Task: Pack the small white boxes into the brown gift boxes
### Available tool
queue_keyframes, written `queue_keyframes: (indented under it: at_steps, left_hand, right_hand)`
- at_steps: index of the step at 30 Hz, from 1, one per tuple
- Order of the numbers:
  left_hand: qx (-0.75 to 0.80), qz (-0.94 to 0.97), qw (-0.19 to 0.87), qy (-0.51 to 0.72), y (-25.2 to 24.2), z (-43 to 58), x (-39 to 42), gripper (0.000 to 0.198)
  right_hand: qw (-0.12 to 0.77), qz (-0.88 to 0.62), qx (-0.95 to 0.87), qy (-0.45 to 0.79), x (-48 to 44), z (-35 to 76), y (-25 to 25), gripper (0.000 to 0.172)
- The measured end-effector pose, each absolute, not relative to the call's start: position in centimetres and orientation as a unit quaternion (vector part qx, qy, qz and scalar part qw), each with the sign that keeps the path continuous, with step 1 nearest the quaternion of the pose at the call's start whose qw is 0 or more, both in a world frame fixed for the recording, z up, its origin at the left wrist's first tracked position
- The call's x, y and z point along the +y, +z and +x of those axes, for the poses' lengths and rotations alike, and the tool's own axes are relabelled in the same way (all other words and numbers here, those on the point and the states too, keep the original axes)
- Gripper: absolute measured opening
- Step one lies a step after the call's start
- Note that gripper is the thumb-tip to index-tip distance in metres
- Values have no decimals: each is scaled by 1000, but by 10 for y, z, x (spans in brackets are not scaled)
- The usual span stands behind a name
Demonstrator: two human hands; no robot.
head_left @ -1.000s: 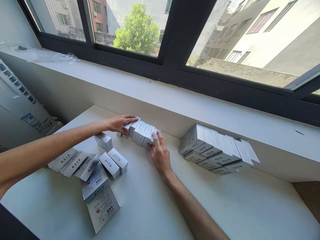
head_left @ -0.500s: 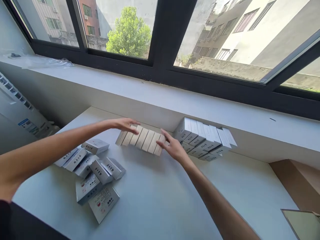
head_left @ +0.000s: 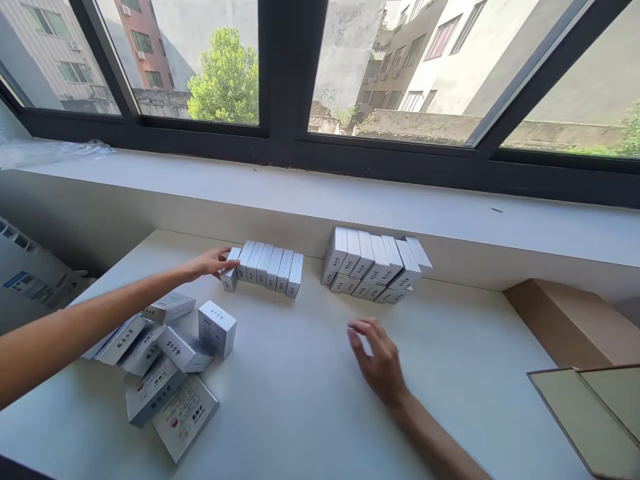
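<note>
My left hand (head_left: 213, 262) is closed on a small white box (head_left: 229, 279) with dark print, at the left end of a row. Its thumb lies on the near side and its fingers reach behind. The row of similar boxes (head_left: 267, 265) stands upright, side by side, near the wall under the sill. My right hand (head_left: 379, 363) hovers over the table with fingers curved and thumb apart, holding nothing. Beyond it, a two-layer stack of the same boxes (head_left: 370, 263) stands against the wall. Loose boxes (head_left: 155, 373) lie heaped at the left, with one upright box (head_left: 217, 328) beside them.
The white table (head_left: 300, 413) meets a low wall below the window sill (head_left: 280, 193). A brown cardboard box (head_left: 575, 327) and pale greenish panels (head_left: 590, 413) are at the right. Clear plastic (head_left: 55, 153) lies on the sill's left end. A white appliance (head_left: 30, 280) stands beyond the table's left.
My right hand has left the row's right end and drawn back toward me. My left hand has shifted to the leftmost box. One loose box now stands upright. The view has turned.
</note>
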State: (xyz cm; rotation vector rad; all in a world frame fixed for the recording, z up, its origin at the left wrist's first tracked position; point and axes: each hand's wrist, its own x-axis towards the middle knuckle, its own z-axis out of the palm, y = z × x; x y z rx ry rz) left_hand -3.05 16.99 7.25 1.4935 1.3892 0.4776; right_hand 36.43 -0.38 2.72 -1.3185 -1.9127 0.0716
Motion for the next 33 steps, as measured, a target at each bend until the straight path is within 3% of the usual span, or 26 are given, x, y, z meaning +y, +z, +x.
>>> queue_keyframes:
  at_steps: [4,7,10,14,17,23,28,33]
  left_hand:
    - [578,599,516,202,77,-12,173,94]
    - [555,589,553,197,82,-1,169,96]
    - [541,586,569,199,84,10,166,91]
    - [539,588,566,209,82,26,171,83]
    - [566,580,536,238,77,41,181,91]
    - [587,603,465,275,62,64,190,89]
    - [515,720,393,249,49,53,177,115]
    - [486,778,316,242,42,53,186,91]
  right_hand:
    - [468,-616,-633,-20,-5,439,38,29]
    - [462,-692,-555,33,0,472,45,44]
    - [405,-675,-604,124,-3,457,43,37]
    - [312,-531,-743,261,10,388,38,26]
    - [279,-464,-779,317,51,344,40,29]
    - [291,-489,-757,319,110,324,41,33]
    - [280,-475,-770,322,97,327,39,42]
    - [273,-443,-778,352,107,312,41,37]
